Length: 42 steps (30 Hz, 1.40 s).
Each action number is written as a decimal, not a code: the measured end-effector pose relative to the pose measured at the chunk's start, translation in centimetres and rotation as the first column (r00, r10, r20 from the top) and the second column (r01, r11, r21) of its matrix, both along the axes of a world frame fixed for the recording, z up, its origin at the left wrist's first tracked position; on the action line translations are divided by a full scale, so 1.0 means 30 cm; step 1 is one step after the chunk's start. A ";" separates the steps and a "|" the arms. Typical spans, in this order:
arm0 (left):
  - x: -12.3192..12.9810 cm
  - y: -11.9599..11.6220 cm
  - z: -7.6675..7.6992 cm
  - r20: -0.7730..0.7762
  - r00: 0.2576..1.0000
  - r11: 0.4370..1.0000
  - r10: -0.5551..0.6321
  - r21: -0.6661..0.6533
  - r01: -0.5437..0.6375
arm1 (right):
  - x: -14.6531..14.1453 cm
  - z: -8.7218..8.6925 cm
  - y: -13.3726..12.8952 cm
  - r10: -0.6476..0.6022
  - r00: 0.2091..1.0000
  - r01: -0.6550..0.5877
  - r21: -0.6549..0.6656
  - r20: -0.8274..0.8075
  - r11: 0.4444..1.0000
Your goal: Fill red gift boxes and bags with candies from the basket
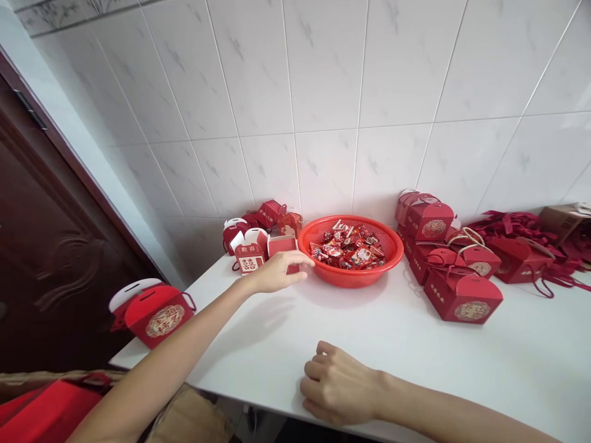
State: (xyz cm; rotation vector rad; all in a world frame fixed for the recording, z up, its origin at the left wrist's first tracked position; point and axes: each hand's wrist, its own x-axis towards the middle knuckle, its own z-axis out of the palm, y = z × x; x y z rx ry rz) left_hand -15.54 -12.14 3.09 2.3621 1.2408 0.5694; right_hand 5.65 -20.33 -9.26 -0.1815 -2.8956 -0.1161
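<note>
My left hand [281, 271] reaches over the white table with fingers extended and apart, holding nothing. Its fingertips are beside the left rim of a red plastic basket [353, 280] full of wrapped red candies [353, 246]. Just behind the hand stand an open red and white box [249, 257] and another open red box [282, 244]. My right hand [339, 384] is near the front edge of the table, its fingers curled in a loose fist; what they hold, if anything, is hidden.
Closed red boxes [464, 298] are piled right of the basket, with red ribbons [512, 227] and a cardboard box [566, 224] beyond. Another red box [161, 314] sits at the table's left edge. A tiled wall [323, 74] rises behind; cardboard [191, 418] lies below.
</note>
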 end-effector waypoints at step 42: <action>0.050 -0.124 -0.091 0.048 0.999 0.998 0.006 -0.070 -0.002 | 0.234 0.145 0.200 -0.794 0.563 0.090 -0.938 -0.231 0.336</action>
